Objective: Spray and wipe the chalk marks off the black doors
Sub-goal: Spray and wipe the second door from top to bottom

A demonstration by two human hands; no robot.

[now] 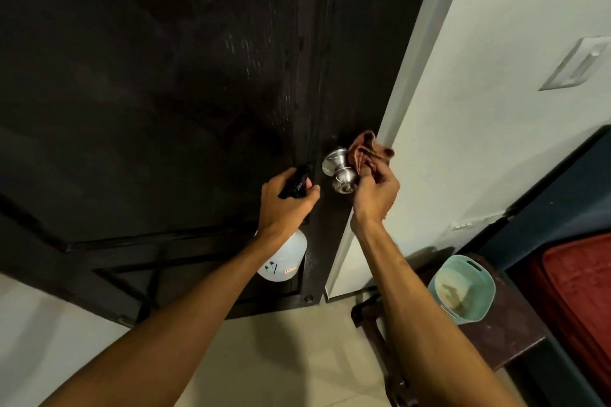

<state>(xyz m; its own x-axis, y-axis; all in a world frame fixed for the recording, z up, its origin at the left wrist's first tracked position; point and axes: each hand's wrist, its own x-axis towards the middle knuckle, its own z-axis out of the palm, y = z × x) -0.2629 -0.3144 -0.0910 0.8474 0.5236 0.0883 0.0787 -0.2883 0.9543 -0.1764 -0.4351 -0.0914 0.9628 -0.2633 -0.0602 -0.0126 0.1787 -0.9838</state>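
Observation:
A black wooden door (165,92) fills the upper left, with faint pale streaks near its right stile. Its silver round knob (340,170) sticks out by the door's right edge. My left hand (286,205) grips the black trigger head of a white spray bottle (282,263), nozzle close to the door just left of the knob. My right hand (377,195) holds a crumpled reddish-brown cloth (368,150) right next to the knob, at the door's edge.
A white wall (479,142) with a light switch plate (577,64) stands to the right of the door. A teal plastic basket (463,287) sits on a dark wooden bench (496,334) low right, beside a red cushion (588,281). Pale floor tiles lie below.

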